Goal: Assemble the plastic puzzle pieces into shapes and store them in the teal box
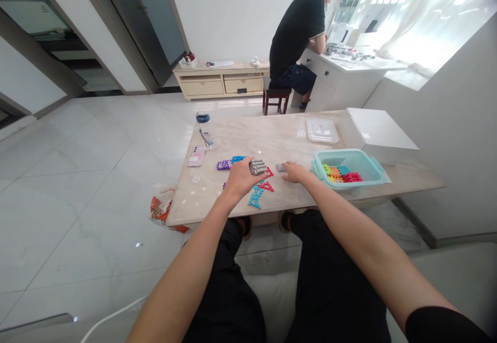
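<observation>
Left hand (pixel 241 178) curls firmly round the grey stack (pixel 258 167); right hand (pixel 294 172), fingers half bent, touches the grey piece (pixel 280 168) on the counter (pixel 277 136), grip unclear, so best hold the stack level and lift that piece by its edge.

Left hand (pixel 241 178), right hand (pixel 297 172): bare. Forearms (pixel 192 265) bare too. Right sleeve (pixel 438 325): black, short, plain straight hem. Trousers (pixel 330 281): black, loose, creased. Shoes (pixel 285 222): dark, lighter edging, partly hidden, finer detail too small to tell.
</observation>
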The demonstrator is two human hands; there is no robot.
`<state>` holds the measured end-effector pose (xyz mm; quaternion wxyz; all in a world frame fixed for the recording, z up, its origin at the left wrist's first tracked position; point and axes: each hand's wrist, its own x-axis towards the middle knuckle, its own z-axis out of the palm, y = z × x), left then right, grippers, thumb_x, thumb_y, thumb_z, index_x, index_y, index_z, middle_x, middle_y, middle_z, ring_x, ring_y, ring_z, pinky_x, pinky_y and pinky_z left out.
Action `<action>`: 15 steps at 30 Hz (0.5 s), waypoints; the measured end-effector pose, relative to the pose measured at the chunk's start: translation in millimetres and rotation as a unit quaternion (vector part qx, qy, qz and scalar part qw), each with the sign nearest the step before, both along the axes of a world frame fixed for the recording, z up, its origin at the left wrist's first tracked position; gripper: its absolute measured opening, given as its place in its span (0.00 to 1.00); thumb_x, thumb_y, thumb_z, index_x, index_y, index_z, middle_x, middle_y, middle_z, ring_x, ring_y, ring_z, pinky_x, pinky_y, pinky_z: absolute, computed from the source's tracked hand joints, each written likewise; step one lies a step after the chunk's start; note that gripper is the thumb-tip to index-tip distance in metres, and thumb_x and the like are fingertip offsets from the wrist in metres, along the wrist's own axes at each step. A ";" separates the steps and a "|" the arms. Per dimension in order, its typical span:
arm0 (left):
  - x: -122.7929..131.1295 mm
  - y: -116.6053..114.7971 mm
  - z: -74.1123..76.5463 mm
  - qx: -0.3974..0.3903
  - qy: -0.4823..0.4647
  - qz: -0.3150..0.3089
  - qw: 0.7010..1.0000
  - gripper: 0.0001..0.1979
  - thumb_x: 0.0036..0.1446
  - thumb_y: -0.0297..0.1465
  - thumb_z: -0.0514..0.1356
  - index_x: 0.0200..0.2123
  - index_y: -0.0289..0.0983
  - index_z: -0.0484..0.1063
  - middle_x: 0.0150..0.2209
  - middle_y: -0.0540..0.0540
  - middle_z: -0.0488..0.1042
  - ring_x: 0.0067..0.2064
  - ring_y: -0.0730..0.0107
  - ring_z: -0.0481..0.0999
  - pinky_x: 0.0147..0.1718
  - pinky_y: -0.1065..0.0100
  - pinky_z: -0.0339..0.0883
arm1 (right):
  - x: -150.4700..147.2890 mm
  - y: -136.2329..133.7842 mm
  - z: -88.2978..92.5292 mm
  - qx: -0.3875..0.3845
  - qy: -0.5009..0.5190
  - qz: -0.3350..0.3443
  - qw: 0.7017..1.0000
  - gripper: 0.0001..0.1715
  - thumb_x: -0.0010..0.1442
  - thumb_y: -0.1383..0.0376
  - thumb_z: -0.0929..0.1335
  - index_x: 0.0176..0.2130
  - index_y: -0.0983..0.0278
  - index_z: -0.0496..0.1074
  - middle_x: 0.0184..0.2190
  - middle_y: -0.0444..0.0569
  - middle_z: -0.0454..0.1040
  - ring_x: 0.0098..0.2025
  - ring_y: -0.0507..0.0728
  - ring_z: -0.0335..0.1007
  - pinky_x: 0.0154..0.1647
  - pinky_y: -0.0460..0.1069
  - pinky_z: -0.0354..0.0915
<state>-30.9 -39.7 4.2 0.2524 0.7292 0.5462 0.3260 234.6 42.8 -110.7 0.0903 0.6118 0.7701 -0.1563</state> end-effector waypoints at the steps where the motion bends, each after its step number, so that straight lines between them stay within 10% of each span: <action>1: -0.9 0.0 -0.7 0.001 -0.005 -0.003 1.000 0.20 0.51 0.44 0.77 0.42 0.40 0.79 0.39 0.44 0.85 0.42 0.53 0.84 0.44 0.60 0.73 | -5.0 1.2 -2.7 -0.005 -0.010 0.000 1.000 0.36 0.71 0.61 0.71 0.73 0.66 0.64 0.72 0.68 0.66 0.70 0.71 0.69 0.67 0.59 0.66; 5: -5.5 0.7 -3.1 0.000 -0.017 -0.017 1.000 0.21 0.51 0.40 0.78 0.45 0.39 0.80 0.41 0.43 0.85 0.44 0.52 0.85 0.46 0.60 0.74 | -17.5 6.0 -10.8 -0.021 -0.041 -0.005 0.999 0.41 0.73 0.63 0.68 0.78 0.67 0.55 0.77 0.74 0.54 0.70 0.72 0.69 0.67 0.60 0.66; 15: -15.0 3.4 -5.0 -0.001 -0.005 -0.002 1.000 0.20 0.51 0.41 0.78 0.43 0.40 0.79 0.41 0.45 0.85 0.44 0.53 0.85 0.44 0.60 0.73 | -32.5 12.2 -1.4 -0.001 -0.053 -0.006 0.999 0.24 0.70 0.64 0.71 0.62 0.69 0.74 0.63 0.68 0.74 0.66 0.70 0.73 0.61 0.56 0.68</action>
